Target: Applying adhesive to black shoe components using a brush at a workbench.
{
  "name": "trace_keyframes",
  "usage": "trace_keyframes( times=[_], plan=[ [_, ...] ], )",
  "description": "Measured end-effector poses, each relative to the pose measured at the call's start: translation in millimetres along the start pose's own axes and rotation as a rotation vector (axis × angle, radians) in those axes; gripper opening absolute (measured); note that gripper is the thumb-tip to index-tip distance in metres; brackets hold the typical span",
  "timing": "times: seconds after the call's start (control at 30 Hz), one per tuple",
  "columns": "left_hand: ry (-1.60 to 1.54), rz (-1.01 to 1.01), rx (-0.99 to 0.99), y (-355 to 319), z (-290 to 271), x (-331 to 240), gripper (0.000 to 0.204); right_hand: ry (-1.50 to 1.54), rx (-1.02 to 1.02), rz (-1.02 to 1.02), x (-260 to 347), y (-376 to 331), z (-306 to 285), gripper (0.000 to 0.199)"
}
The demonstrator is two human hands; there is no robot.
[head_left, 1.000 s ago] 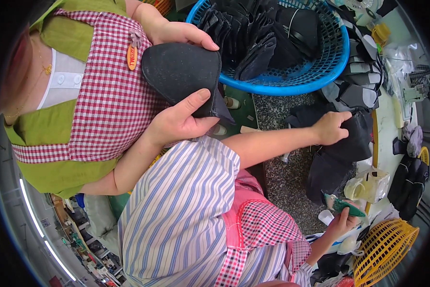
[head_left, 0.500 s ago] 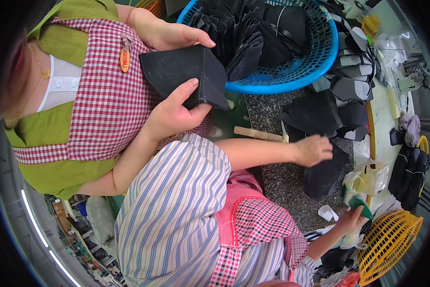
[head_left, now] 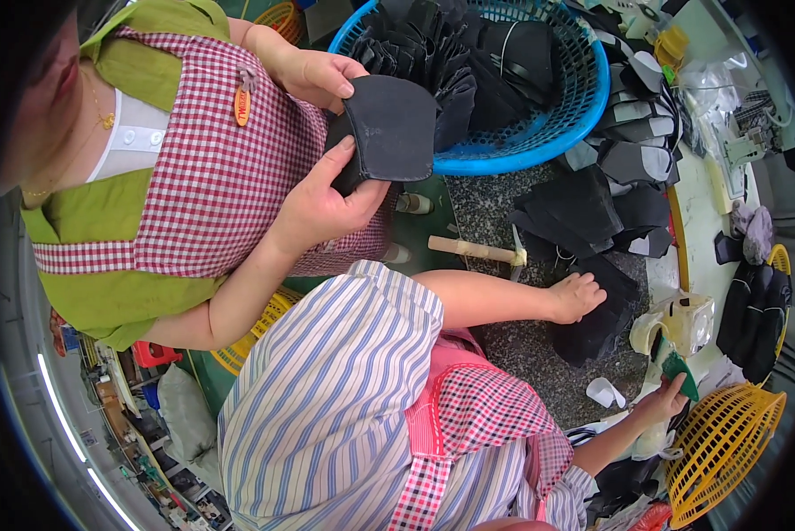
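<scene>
Head view: matte black pieces (head_left: 589, 340) beneath left grip (head_left: 577, 297), hold unclear; right grip (head_left: 664, 401) around green tool (head_left: 678, 370).

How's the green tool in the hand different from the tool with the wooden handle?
The green tool is held in the right hand, but no hand touches the wooden-handled tool; it lies on the speckled table, handle poking past the edge. The green tool is mostly dark green, while the other's handle is pale brown. The green tool's coloured part looks broad; the wooden handle is long and narrow.
</scene>
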State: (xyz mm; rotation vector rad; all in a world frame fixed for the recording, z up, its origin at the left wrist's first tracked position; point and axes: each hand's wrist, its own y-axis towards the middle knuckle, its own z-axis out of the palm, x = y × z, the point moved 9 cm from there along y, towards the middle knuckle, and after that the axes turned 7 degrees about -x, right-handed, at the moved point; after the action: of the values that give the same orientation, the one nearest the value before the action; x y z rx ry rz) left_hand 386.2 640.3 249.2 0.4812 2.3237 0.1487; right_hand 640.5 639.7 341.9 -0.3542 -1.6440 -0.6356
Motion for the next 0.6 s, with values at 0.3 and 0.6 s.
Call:
trace_keyframes(
  times=[0.3, 0.6],
  plan=[
    [0.037, 0.073, -0.097, -3, -5, -12, 0.031, 0.053, 0.045, 0.018, -8, 18, -1, 0.022],
    [-0.034, -0.171, -0.047, -1, 6, 3, 0.029, 0.08, 0.092, 0.061, -24, 23, 10, 0.02]
  ],
)
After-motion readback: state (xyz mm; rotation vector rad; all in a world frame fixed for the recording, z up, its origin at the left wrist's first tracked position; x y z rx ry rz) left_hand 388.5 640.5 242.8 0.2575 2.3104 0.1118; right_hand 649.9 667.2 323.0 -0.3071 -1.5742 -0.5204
